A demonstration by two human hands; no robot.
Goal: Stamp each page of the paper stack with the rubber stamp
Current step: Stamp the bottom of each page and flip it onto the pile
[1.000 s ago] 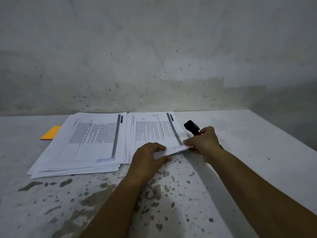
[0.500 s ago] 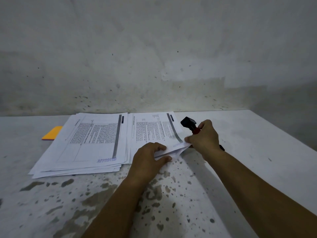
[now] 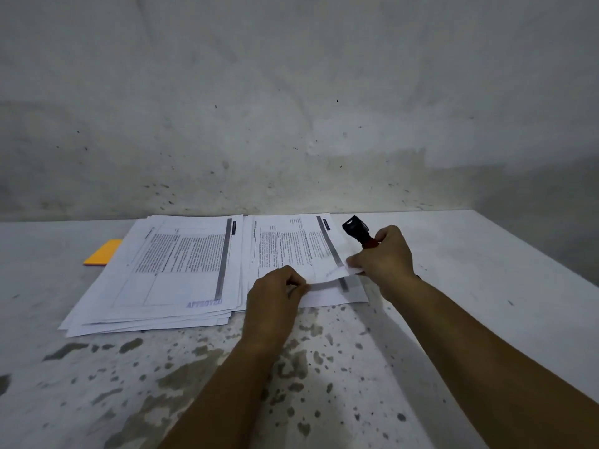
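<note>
Two paper piles lie side by side on the table. The left stack (image 3: 168, 273) shows a blue APPROVED mark on its top page. On the right stack (image 3: 291, 247) the top sheet's near edge (image 3: 327, 275) is lifted off the page below. My left hand (image 3: 275, 299) pinches that edge at its near left. My right hand (image 3: 382, 257) holds the sheet's right corner between thumb and fingers and also grips the black and red rubber stamp (image 3: 358, 231), whose black end points up and away from me.
An orange pad (image 3: 103, 252) lies partly under the left stack's far left side. The stained white table (image 3: 324, 367) ends at a grey wall (image 3: 291, 108) just behind the papers; its right edge (image 3: 534, 251) runs diagonally.
The near edge of the top right sheet has risen off the stack, with both hands lifting it. My right hand moved slightly up with the stamp.
</note>
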